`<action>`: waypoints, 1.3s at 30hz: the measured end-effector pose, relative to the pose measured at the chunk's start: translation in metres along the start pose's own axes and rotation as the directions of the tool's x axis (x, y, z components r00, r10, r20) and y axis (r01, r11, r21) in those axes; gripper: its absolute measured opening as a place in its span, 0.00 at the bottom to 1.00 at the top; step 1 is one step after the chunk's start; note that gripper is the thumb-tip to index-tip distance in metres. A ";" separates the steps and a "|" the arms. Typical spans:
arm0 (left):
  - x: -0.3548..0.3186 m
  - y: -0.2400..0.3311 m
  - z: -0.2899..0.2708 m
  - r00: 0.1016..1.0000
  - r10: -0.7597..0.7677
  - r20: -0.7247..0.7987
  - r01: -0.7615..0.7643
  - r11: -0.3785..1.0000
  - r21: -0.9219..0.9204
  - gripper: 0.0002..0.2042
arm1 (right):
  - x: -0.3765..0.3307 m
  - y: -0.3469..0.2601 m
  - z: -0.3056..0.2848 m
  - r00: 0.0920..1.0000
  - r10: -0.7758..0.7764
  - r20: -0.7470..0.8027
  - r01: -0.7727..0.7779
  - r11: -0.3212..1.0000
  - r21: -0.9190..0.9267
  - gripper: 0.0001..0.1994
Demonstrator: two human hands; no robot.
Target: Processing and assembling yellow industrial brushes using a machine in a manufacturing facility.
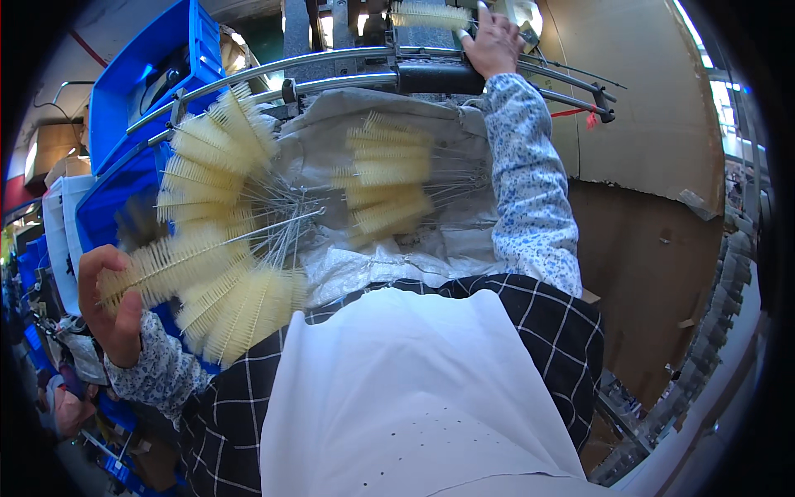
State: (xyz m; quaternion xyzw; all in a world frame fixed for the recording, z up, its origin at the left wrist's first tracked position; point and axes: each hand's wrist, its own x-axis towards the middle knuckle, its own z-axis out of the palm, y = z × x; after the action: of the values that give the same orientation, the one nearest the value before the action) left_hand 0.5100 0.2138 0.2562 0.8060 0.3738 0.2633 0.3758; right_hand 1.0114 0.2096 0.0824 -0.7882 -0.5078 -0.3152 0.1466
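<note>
At the left, my left hand [112,306] is closed round the bristle end of a cream bottle brush [178,261], whose twisted wire stem points toward the middle. Under and beside it, several similar brushes [219,157] lie fanned out with their wire stems gathered inward. A second pile of brushes [389,174] rests on the grey sheet [319,128] in front of me. Far ahead, my right hand [494,45] reaches to the machine, fingers bent beside the end of another brush [431,15] lying in it. Whether those fingers grip anything is hard to make out.
Curved metal rails [348,83] with a black sleeve [439,79] cross between me and the machine. Blue bins [153,83] stand at the left. Large cardboard sheets [638,91] are at the right. A white apron [414,373] covers my lap.
</note>
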 end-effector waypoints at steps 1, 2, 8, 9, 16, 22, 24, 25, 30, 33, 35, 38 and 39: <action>-0.002 -0.002 -0.003 1.000 -0.013 -0.020 0.013 1.000 -0.003 0.18 | -0.005 0.005 0.000 0.991 0.118 0.071 -0.108 0.987 -0.121 0.16; -0.004 -0.003 -0.005 0.999 -0.026 -0.040 0.026 1.000 -0.005 0.18 | -0.007 0.009 0.001 0.973 0.124 0.197 -0.121 0.992 -0.024 0.18; 0.001 -0.007 -0.008 0.996 0.051 -0.068 -0.057 0.994 -0.090 0.19 | -0.011 0.016 0.016 0.949 0.137 0.285 -0.215 0.940 0.266 0.16; 0.000 -0.005 -0.007 0.996 0.044 -0.076 -0.050 0.995 -0.083 0.19 | -0.011 0.013 0.018 0.950 0.125 0.288 -0.205 0.941 0.269 0.16; -0.003 0.000 -0.016 0.996 0.038 -0.080 -0.044 0.996 -0.083 0.19 | -0.009 -0.011 0.018 0.950 0.124 0.286 -0.213 0.928 0.307 0.16; -0.001 0.003 -0.014 0.992 0.048 -0.119 -0.060 0.993 -0.099 0.19 | -0.003 -0.062 0.011 0.946 0.143 0.292 -0.210 0.954 0.213 0.15; 0.001 0.004 -0.012 0.994 0.058 -0.097 -0.068 0.992 -0.102 0.18 | 0.000 -0.084 0.008 0.950 0.117 0.290 -0.188 0.955 0.230 0.14; 0.003 0.005 -0.010 0.994 0.060 -0.094 -0.070 0.992 -0.104 0.18 | 0.003 -0.098 0.002 0.949 0.120 0.290 -0.190 0.955 0.227 0.14; 0.014 0.010 0.001 0.995 0.095 -0.010 -0.096 0.986 -0.140 0.18 | 0.010 -0.113 -0.021 0.944 0.129 0.305 -0.243 0.895 0.373 0.11; 0.017 0.015 0.007 0.994 0.085 -0.065 -0.091 0.992 -0.090 0.17 | 0.009 -0.100 -0.027 0.949 0.117 0.293 -0.227 0.899 0.374 0.10; 0.015 0.012 0.000 0.996 0.072 -0.043 -0.076 0.994 -0.084 0.17 | 0.005 -0.079 -0.013 0.931 0.102 0.349 -0.229 0.911 0.344 0.10; 0.011 0.006 -0.006 0.998 0.048 -0.045 -0.051 0.996 -0.075 0.17 | -0.005 -0.040 0.016 0.959 0.099 0.265 -0.165 0.956 0.243 0.14; 0.009 0.004 -0.007 0.997 0.041 -0.071 -0.046 0.996 -0.070 0.17 | -0.006 -0.026 0.019 0.961 0.097 0.258 -0.162 0.955 0.248 0.14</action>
State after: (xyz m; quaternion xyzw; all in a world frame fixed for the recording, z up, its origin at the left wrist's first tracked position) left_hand 0.5121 0.2223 0.2653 0.7904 0.3593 0.3126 0.3853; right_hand 0.9932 0.2276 0.0622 -0.8257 -0.5065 -0.1349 0.2086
